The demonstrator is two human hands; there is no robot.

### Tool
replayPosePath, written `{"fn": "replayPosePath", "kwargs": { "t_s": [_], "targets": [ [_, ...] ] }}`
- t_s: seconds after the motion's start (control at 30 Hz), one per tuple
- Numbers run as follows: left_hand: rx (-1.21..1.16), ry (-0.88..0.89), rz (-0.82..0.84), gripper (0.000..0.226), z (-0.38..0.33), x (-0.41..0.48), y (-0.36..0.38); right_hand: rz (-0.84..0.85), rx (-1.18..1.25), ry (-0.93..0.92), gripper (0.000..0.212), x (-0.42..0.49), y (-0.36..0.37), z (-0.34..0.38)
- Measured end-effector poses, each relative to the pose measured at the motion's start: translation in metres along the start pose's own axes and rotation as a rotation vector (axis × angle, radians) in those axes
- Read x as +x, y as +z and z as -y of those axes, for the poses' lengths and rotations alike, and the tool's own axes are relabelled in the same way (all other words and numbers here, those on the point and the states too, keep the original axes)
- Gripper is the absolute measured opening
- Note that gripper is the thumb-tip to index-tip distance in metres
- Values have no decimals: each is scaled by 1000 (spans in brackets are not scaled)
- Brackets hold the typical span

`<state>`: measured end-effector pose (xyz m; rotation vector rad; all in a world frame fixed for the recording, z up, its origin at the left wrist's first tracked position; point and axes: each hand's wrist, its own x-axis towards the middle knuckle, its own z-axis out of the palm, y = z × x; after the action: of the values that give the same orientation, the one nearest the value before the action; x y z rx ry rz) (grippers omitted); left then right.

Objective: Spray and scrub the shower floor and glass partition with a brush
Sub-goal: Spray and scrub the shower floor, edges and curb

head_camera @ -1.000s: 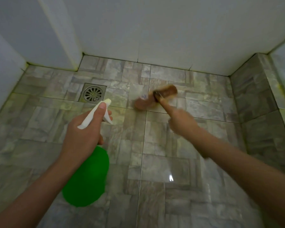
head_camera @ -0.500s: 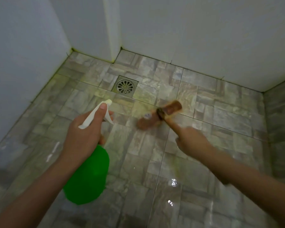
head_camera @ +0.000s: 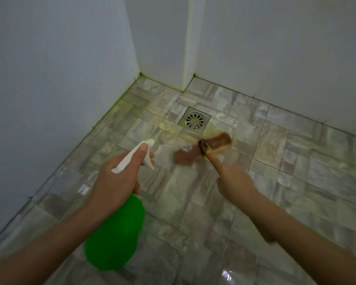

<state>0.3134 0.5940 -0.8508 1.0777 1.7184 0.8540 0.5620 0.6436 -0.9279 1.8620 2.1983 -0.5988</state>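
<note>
In the lower centre of the frame the green spray bottle (head_camera: 115, 233) hangs below the left hand (head_camera: 115, 182). This hand wraps the neck, with one digit laid along the top of the white spray head and others curled at the trigger. The bottle is probably light plastic and may be slick when wet. Hold it at the neck, as shown, so that the trigger is within reach. Right of centre, the right hand (head_camera: 236, 184) closes round the handle of the brush (head_camera: 206, 149); blur hides the exact finger placement. The brush head lies low over the shower floor (head_camera: 296, 161) at centre frame, just below the drain (head_camera: 194, 120); contact cannot be confirmed. The handle looks rigid and the bristles likely yield under pressure, so grip well back on the handle and press downward. The tiles show wet glints and a yellowish tint near the drain: expect a slippery surface. White walls (head_camera: 49, 79) fill the upper frame. No glass partition can be identified.
</note>
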Motion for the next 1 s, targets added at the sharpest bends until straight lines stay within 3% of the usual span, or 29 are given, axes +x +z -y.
{"fn": "replayPosePath", "kwargs": {
  "t_s": [0.13, 0.2, 0.33, 0.4, 0.5, 0.6, 0.77, 0.87, 1.0],
  "targets": [
    [96, 50, 42, 55, -1, 0, -23, -10, 26, 0, 86, 36, -8, 4],
    [110, 70, 58, 57, -3, -4, -36, 21, 3, 56, 89, -24, 6, -5],
    [42, 64, 83, 53, -2, -11, -59, 251, -8, 126, 94, -126, 20, 7],
    [62, 68, 86, 52, 1, -13, -64, 215, -43, 65, 92, -111, 19, 23],
    [73, 95, 96, 49, 11, -22, -71, 25, -26, -9, 84, -37, 16, 51],
    [91, 131, 137, 52, 23, -31, -85, 25, -23, 12, 82, -16, 14, 56],
    [38, 128, 122, 43, 52, -42, -127, 286, -74, 177, 85, -186, 42, 64],
    [22, 84, 145, 49, 72, -47, -153, 391, -91, 242, 73, -199, 47, 109],
    [28, 48, 127, 55, 96, -55, -179, 141, -90, 5, 83, -103, 56, 164]
  ]
}}
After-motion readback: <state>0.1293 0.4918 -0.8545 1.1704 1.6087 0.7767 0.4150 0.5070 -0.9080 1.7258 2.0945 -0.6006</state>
